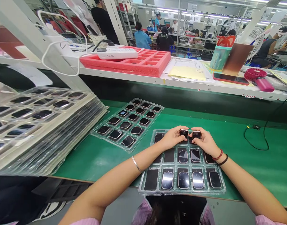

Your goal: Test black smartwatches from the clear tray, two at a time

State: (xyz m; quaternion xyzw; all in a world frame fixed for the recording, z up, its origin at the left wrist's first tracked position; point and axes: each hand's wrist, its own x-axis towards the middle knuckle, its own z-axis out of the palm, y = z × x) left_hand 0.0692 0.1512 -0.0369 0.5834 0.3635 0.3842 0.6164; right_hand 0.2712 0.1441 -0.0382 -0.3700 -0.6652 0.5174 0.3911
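Note:
My left hand point(175, 137) is closed on a square smartwatch body point(184, 133), its dark screen tilted up. Close beside it, my right hand point(202, 139) grips a second smartwatch body point(196, 134) between thumb and fingers. Both are held above the back row of a clear plastic tray point(160, 168) at the table's front edge. Several more watch bodies lie in the tray's compartments, such as one point(167, 180) in the front row. The front left compartment point(151, 179) shows only its black lining. My hands partly hide the back row.
Another clear tray point(98, 135) of watches lies back left on the green table point(255, 165). A tall stack of filled trays point(82, 125) stands at far left. On the shelf above are a red foam tray point(134, 69), papers, a phone point(230, 78) and a pink fan point(255, 74). A black cable point(266, 142) lies right.

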